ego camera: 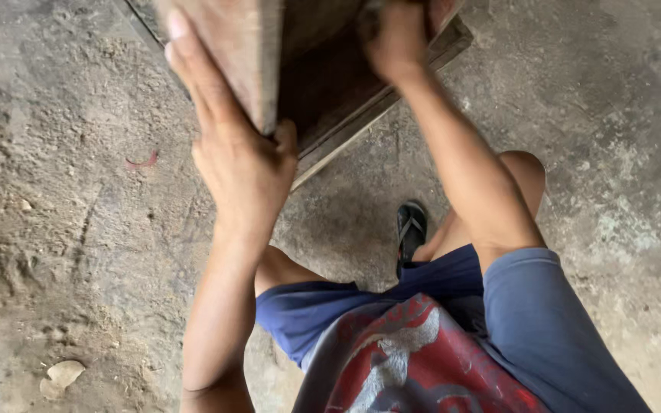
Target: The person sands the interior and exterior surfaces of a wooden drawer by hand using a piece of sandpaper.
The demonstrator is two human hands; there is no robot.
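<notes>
Left hand (242, 157) grips the corner of a wooden board (250, 53) — already raised off the floor (63, 229); right hand (395, 38) clutches the dark frame (338, 92) beside it — not yet set down.

The person wears blue shorts (323, 313), a red-and-grey printed shirt (415, 367) with blue sleeve (545, 329), and a black sandal (411, 229).

two hands (242, 157), one wooden board (231, 53), one sandal (411, 229)

Looks like a rough woodworking yard or shed: bare, dusty concrete floor (78, 229) scattered with sawdust and grit, a stray wood chip (64, 372), worn wooden boards (323, 84) standing on the ground, a plain black sandal (411, 229).
</notes>
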